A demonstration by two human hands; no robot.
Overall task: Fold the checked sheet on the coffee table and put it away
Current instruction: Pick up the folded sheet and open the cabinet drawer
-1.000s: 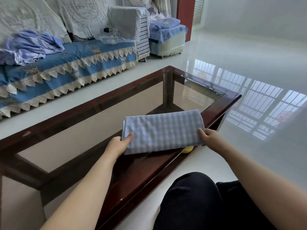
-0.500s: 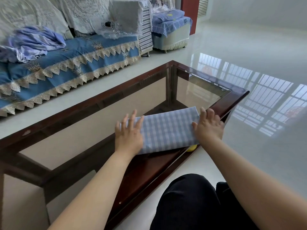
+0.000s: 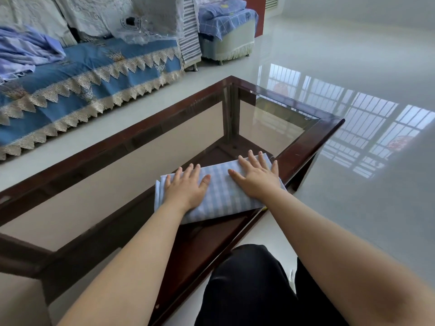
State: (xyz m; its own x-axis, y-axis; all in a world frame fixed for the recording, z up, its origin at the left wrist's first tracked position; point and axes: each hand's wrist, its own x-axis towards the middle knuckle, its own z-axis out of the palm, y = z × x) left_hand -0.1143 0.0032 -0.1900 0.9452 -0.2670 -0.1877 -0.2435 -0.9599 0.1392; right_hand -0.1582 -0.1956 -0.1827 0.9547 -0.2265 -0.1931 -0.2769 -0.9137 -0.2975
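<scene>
Your left hand [image 3: 186,189] and right hand [image 3: 257,177], grip released, press flat on the folded blue-and-white checked sheet [image 3: 226,196] atop the dark-wood, glass-topped counter [image 3: 303,147].

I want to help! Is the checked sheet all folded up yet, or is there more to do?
Folding looks done: the checked sheet is a small neat rectangle on the coffee table. Right now the left hand and right hand press it flat. Left to do: putting it away.
</scene>
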